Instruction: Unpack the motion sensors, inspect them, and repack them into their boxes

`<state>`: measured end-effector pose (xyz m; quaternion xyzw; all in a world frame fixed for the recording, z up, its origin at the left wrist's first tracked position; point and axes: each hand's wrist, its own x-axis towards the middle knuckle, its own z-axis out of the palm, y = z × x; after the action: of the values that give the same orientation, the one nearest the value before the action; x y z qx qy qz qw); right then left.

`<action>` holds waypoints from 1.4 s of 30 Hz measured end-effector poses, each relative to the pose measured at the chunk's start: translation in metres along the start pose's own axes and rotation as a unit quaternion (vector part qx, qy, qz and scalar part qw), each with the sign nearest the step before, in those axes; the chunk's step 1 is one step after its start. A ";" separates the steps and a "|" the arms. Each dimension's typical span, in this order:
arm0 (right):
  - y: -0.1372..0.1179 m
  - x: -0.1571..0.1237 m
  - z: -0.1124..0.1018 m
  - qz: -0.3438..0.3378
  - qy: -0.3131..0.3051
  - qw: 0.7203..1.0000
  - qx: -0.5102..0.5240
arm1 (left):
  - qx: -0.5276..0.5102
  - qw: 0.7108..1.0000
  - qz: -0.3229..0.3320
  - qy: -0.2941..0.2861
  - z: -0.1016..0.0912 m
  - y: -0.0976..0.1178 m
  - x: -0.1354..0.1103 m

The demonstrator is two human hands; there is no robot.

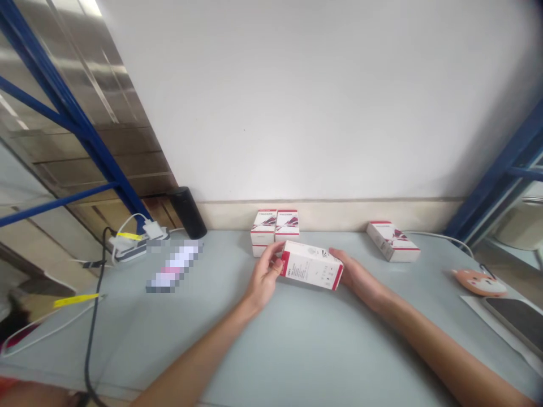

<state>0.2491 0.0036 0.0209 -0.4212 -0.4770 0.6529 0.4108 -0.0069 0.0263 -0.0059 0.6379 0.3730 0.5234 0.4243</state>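
Note:
A white box with red ends (311, 265) is held just above the pale table (271, 345), between both hands. My left hand (263, 276) pinches its left end with thumb and fingers. My right hand (355, 275) cups its right end from behind. Right behind it, two like boxes (274, 225) stand side by side against the wall. A further box of the same kind (392, 241) lies flat to the right.
A black cylinder (188, 212) stands at the wall on the left, beside a power strip (132, 245) with plugs and cables. A black cable (94, 316) runs down the table's left. An orange mouse (479, 281) and a dark tablet (515, 319) sit at the right. Blue shelf posts flank both sides.

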 end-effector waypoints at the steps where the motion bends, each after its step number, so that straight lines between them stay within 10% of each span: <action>1: 0.000 0.000 0.000 0.000 0.002 1.000 0.000 | 0.002 1.000 0.002 -0.003 0.000 0.000 0.000; 42: 0.006 0.012 -0.016 0.031 0.036 0.994 0.102 | 0.028 0.997 -0.038 0.067 0.006 0.010 0.002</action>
<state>0.2597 0.0185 0.0098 -0.4151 -0.3792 0.6950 0.4482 -0.0002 0.0235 0.0030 0.5983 0.4389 0.5376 0.4005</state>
